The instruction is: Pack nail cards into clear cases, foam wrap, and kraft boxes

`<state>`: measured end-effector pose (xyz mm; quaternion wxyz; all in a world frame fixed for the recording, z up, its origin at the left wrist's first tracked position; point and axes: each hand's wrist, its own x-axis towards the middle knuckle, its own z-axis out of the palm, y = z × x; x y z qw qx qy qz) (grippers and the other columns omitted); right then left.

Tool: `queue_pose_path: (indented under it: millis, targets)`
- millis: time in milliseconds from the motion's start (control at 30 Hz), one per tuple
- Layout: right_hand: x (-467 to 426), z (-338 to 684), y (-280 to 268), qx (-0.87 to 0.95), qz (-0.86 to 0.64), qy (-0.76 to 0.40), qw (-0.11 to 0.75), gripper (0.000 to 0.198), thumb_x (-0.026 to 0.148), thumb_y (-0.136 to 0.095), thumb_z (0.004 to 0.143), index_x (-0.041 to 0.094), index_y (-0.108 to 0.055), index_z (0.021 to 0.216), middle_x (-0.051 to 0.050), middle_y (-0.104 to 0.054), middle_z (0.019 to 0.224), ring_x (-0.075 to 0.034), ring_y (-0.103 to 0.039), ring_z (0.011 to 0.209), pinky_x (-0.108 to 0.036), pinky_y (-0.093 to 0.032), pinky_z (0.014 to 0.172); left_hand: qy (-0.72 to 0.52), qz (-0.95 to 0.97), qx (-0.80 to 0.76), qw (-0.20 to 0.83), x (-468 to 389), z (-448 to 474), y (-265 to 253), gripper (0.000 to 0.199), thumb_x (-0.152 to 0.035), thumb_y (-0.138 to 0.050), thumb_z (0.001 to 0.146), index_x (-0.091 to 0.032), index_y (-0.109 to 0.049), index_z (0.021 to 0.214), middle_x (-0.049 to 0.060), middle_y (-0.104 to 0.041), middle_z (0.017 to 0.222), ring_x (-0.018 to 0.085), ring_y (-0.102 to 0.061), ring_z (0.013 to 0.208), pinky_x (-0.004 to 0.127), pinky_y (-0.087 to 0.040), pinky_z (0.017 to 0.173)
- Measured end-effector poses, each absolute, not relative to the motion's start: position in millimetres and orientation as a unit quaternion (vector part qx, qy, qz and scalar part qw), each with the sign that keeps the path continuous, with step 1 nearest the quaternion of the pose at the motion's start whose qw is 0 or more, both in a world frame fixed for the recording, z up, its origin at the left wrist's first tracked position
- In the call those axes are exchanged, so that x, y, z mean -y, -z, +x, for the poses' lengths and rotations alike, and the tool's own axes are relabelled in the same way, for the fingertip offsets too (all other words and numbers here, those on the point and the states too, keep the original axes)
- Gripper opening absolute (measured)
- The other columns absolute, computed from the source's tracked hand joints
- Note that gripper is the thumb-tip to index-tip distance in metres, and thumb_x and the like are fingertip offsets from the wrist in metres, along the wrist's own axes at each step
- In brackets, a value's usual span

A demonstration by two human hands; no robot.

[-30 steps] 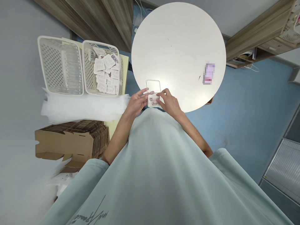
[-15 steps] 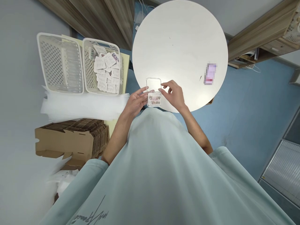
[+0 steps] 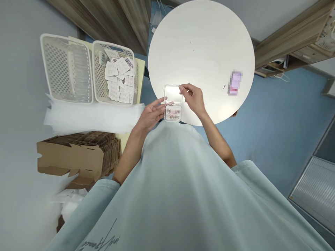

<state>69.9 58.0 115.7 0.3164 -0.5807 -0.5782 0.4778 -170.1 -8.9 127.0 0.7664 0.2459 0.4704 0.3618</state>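
A small clear plastic box (image 3: 173, 119) lies hinged wide at the round table's near edge, with its transparent lid (image 3: 173, 94) folded back on the far side. Inside the base sit several small shiny round pieces (image 3: 173, 116) and a pinkish strip; their exact kind is too small to make out. My left hand (image 3: 151, 115) grips the box at its left side, near the hinge, thumb against the base and fingers by the lid. At the lid's far right corner, my right hand (image 3: 194, 99) is closed, thumb and forefinger pinching the edge.
A white round table (image 3: 201, 45) bears a pixelated purple item (image 3: 235, 83) at right. To the left stand a basket of clear plastic cases (image 3: 66, 36) and a basket of printed cards (image 3: 113, 43). Nearer are white foam sheets (image 3: 94, 118) and stacked flat cardboard boxes (image 3: 70, 158).
My right hand has moved slightly up and its fingers have closed at the lid's corner. The box has shifted a little to the right.
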Motion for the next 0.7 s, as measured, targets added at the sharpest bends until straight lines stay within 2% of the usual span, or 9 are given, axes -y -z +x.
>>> queue_pose_path:
  millis: [200, 433, 700]
  targets:
    - [-48, 70, -151, 0.62, -0.551, -0.437, 0.349, 0.062, 0.082, -0.057, 0.11, 0.026, -0.082, 0.119, -0.005, -0.078, 0.114, -0.017, -0.068, 0.093, -0.032, -0.058, 0.081, -0.367, 0.232, -0.461, 0.774, 8, -167, -127, 0.064, -0.04, -0.096, 0.094, -0.02, -0.073, 0.15, 0.017, -0.084, 0.141, 0.036, -0.077, 0.139, 0.054, -0.063, 0.121]
    - [-25, 75, -181, 0.654, -0.524, -0.42, 0.349, 0.053, 0.076, -0.062, 0.112, 0.029, -0.084, 0.124, -0.006, -0.076, 0.118, -0.018, -0.071, 0.096, -0.03, -0.061, 0.072, -0.371, 0.234, -0.465, 0.769, 3, -164, -135, 0.059, -0.043, -0.094, 0.094, -0.02, -0.075, 0.146, 0.015, -0.085, 0.136, 0.035, -0.079, 0.136, 0.052, -0.066, 0.117]
    - [3, 88, -179, 0.703, -0.478, -0.426, 0.309, 0.035, 0.062, -0.069, 0.113, 0.035, -0.083, 0.131, -0.006, -0.069, 0.123, -0.018, -0.07, 0.093, -0.032, -0.065, 0.071, -0.373, 0.231, -0.485, 0.756, 1, -167, -140, 0.054, -0.046, -0.082, 0.104, -0.018, -0.073, 0.15, 0.019, -0.079, 0.151, 0.036, -0.075, 0.143, 0.053, -0.064, 0.12]
